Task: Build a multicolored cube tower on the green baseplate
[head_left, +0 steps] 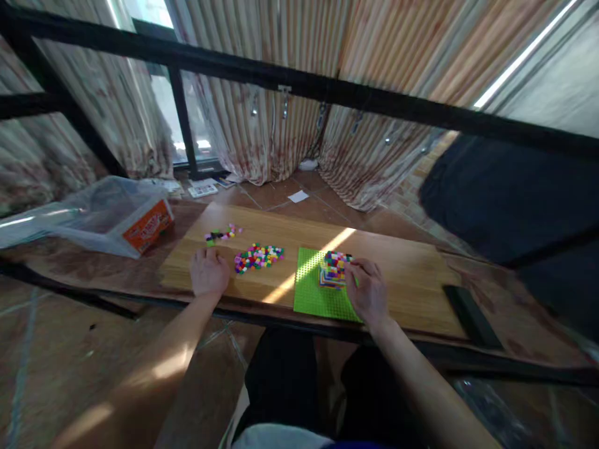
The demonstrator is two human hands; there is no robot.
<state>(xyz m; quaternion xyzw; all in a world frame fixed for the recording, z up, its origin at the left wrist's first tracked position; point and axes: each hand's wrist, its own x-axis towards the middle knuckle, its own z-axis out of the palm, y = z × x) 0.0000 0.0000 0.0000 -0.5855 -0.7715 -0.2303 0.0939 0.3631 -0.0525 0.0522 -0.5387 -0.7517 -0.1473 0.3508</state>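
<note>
A green baseplate point(312, 293) lies on a wooden board point(412, 280), with a small many-coloured brick stack point(334, 269) built on its far right part. My right hand point(369, 292) rests on the plate's right side, fingers curled and pinched against the stack. My left hand point(209, 272) lies knuckles up on the board, fingers curled under, just left of a heap of loose coloured bricks point(258, 257). A smaller scatter of bricks point(221, 235) lies farther back.
A clear plastic bin with an orange box point(146, 226) sits at the left on the table. A black bar point(472, 315) lies at the board's right end. Curtains, a black frame and papers on the floor point(298, 196) lie beyond. My legs show below the table.
</note>
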